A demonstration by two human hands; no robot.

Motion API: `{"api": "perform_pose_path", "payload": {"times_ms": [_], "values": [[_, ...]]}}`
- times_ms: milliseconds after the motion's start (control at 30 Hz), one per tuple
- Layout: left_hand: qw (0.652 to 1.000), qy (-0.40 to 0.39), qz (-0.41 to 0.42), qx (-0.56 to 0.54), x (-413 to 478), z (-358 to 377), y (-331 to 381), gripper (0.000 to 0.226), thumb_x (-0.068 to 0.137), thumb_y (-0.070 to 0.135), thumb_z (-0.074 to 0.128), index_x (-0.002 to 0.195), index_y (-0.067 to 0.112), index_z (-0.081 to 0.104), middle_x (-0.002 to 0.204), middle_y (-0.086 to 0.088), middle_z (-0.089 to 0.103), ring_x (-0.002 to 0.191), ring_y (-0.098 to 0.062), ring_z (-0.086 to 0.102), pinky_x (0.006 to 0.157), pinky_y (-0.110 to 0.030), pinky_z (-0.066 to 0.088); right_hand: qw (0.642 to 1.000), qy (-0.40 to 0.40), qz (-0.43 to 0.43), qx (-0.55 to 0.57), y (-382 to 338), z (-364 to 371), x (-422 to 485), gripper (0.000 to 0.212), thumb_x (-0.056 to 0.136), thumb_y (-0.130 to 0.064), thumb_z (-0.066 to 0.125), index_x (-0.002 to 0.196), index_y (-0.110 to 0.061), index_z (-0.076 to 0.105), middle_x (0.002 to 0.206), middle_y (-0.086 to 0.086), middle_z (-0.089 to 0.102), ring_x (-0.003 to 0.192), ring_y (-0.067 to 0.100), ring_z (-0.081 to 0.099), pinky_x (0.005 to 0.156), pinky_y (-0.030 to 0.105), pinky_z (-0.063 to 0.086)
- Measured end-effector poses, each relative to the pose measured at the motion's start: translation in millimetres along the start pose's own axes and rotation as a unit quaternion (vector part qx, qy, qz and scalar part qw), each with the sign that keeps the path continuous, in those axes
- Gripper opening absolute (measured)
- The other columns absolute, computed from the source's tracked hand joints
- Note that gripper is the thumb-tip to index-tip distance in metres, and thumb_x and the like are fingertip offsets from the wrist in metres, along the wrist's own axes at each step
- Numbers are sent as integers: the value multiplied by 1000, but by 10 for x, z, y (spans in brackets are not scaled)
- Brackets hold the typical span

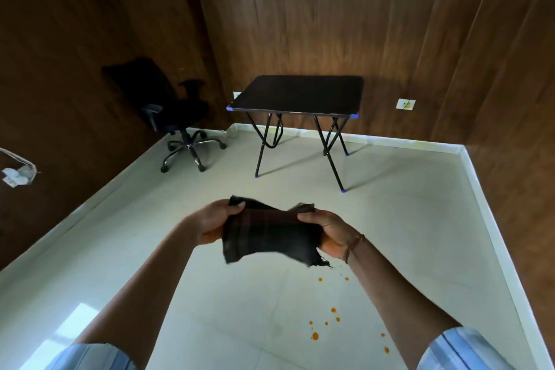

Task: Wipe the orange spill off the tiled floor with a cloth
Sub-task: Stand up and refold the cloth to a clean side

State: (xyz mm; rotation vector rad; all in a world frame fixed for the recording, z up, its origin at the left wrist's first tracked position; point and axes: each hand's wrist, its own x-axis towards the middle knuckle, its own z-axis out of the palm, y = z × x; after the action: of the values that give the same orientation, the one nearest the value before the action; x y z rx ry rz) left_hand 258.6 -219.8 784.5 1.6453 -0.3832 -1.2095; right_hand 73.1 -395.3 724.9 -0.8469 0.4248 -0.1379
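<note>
A dark, faintly striped cloth [267, 234] hangs stretched between both hands, well above the floor. My left hand [211, 224] grips its left edge, thumb on top. My right hand [330, 233] grips the right edge, with a thread band at the wrist. Below and to the right, several small orange spill drops [315, 336] dot the pale tiled floor [240, 309], scattered from just under the cloth down toward the bottom of the view.
A black folding table [300, 96] stands against the wood-panelled back wall. A black office chair [171, 111] sits in the left corner. A white skirting [495, 234] borders the floor on the right. A socket plate [405, 104] is on the wall.
</note>
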Motion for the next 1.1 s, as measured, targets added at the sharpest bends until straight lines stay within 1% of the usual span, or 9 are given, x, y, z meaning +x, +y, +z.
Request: {"api": "perform_pose_path", "payload": {"times_ms": [267, 433, 500, 567, 633, 767, 967, 1033, 1100], "values": [[998, 55, -26, 32, 185, 126, -433, 30, 97, 24, 55, 111, 0, 67, 107, -16, 70, 92, -24, 68, 79, -37, 55, 971, 215, -5, -104, 176, -191, -143, 14, 81, -2, 71, 88, -12, 65, 86, 6, 68, 81, 19, 63, 65, 29, 49], [999, 12, -27, 23, 246, 326, -773, 42, 84, 22, 74, 119, 6, 58, 115, -14, 67, 105, -25, 64, 94, -41, 51, 930, 326, -11, -168, 343, -418, -356, 17, 73, 4, 77, 82, -4, 64, 85, 12, 67, 82, 26, 65, 71, 30, 52], [994, -2, 24, 103, 288, 454, -875, 46, 80, 14, 78, 120, 15, 55, 108, -9, 68, 98, -21, 63, 90, -35, 51, 906, 365, -13, -216, 364, -493, -462, 31, 69, -3, 83, 91, -2, 62, 91, 10, 64, 93, 29, 65, 80, 33, 51], [958, 24, 103, 266, 329, 569, -926, 38, 76, 15, 80, 111, 18, 65, 98, -2, 69, 89, -19, 61, 74, -23, 49, 881, 387, 3, -271, 348, -570, -556, 75, 66, -11, 88, 127, -1, 46, 113, 9, 55, 115, 29, 56, 94, 35, 45], [914, 47, 153, 372, 349, 673, -909, 32, 73, 20, 81, 102, 18, 71, 93, 2, 67, 86, -17, 58, 62, -17, 41, 881, 375, 2, -290, 302, -634, -655, 93, 67, -10, 87, 141, -6, 31, 115, 6, 51, 114, 26, 53, 92, 30, 43], [896, 68, 152, 411, 410, 883, -778, 25, 70, 19, 81, 93, 18, 72, 79, 5, 62, 76, -12, 51, 50, -18, 36, 921, 201, 70, -327, 159, -778, -826, 63, 71, -4, 83, 127, -5, 56, 105, 4, 64, 92, 14, 62, 71, 16, 48], [856, 93, 144, 487, 578, 1265, -718, 17, 71, 23, 80, 85, 23, 72, 83, -1, 66, 86, -22, 57, 63, -30, 52, 732, 203, 49, -648, 35, -1102, -762, 22, 70, -27, 85, 82, -12, 73, 81, -4, 64, 84, 15, 60, 71, 23, 43], [850, 107, 148, 495, 610, 1394, -751, 14, 73, 25, 78, 85, 20, 73, 82, 0, 63, 84, -22, 58, 67, -31, 51, 712, 198, 26, -674, -21, -1274, -763, 21, 71, -32, 81, 67, -18, 66, 71, -7, 57, 77, 17, 58, 70, 27, 46], [859, 112, 152, 475, 664, 1513, -806, 13, 78, 24, 76, 86, 15, 73, 84, 1, 59, 82, -19, 56, 66, -27, 43, 750, 189, 7, -634, -79, -1458, -779, 26, 70, -30, 76, 59, -16, 58, 65, -7, 53, 70, 17, 55, 65, 30, 44]]}}
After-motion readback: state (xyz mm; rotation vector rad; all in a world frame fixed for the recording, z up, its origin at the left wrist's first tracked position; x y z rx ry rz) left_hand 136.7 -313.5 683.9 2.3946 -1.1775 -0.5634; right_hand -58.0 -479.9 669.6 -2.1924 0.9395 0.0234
